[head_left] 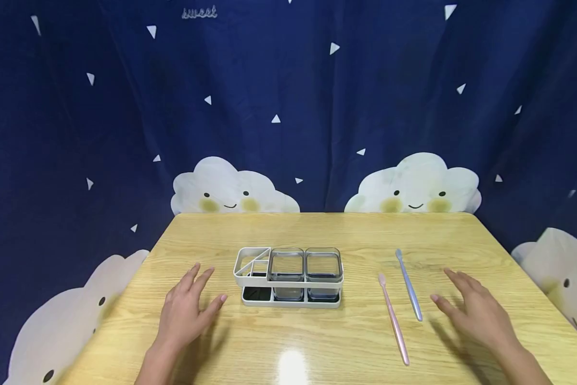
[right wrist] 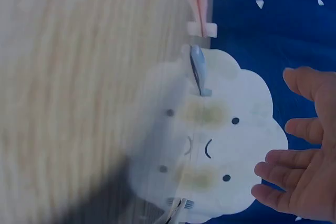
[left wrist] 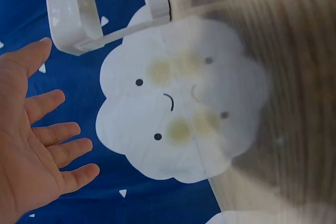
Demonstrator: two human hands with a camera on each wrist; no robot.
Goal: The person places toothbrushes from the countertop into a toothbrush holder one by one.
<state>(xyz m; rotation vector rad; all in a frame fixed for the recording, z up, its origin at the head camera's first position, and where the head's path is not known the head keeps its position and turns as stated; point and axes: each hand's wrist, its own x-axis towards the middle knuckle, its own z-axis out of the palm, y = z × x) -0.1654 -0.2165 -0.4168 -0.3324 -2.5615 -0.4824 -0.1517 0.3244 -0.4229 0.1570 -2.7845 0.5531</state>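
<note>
My left hand (head_left: 184, 313) hovers at the left of a white toothbrush holder (head_left: 288, 285), fingers spread and holding nothing. Two clear square cups (head_left: 288, 262) sit side by side in the holder's right part; dividers split its left part. On the right of the table lie a pink toothbrush (head_left: 394, 322) and a blue toothbrush (head_left: 409, 285), apart from each other. Just right of the blue one is my right hand (head_left: 481, 313), loosely extended, touching neither. In the right wrist view, a pale bristled head (right wrist: 178, 203) shows at the bottom edge; its handle is out of sight.
The wooden table (head_left: 288, 227) has rounded far corners. Behind and around it hangs a dark blue curtain (head_left: 288, 64) printed with white triangles and smiling clouds. A bright light reflection falls on the table's near middle.
</note>
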